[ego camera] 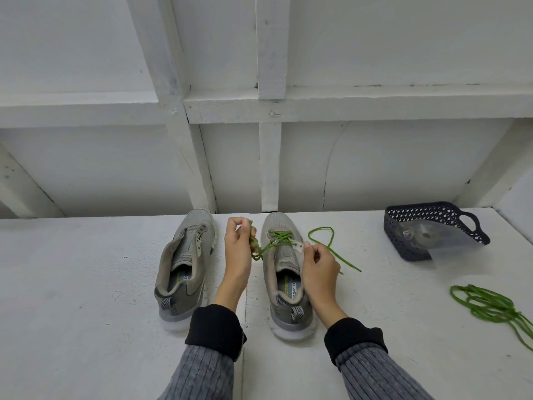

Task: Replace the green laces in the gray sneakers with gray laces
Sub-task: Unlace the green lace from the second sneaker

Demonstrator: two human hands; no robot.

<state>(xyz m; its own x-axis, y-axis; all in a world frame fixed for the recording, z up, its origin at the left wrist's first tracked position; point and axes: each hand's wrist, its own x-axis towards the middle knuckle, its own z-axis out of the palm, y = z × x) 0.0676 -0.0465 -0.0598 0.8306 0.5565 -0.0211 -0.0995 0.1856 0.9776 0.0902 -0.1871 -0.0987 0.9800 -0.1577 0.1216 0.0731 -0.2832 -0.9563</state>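
I see two gray sneakers standing side by side on the white table point(86, 284), with the toes pointing away from me. The left sneaker point(186, 267) has no lace in its eyelets. The right sneaker point(284, 272) keeps a green lace point(278, 236) only in the front eyelets, near the toe.

My left hand point(238, 249) is between the two shoes, just beside the right sneaker. Its fingers are curled around a bunched part of this green lace, and one strand runs from the hand to the eyelets. My right hand point(318, 265) is on the right side of the same sneaker, with the fingers curled. It seems to pinch the lace at the eyelet edge, but I cannot tell this surely. The other end of the lace makes a loop on the table behind this hand.

A second green lace point(490, 306) lies in a loose pile far to the right. Behind it is a dark basket point(432, 217) with a clear plastic bag point(429, 235) inside.
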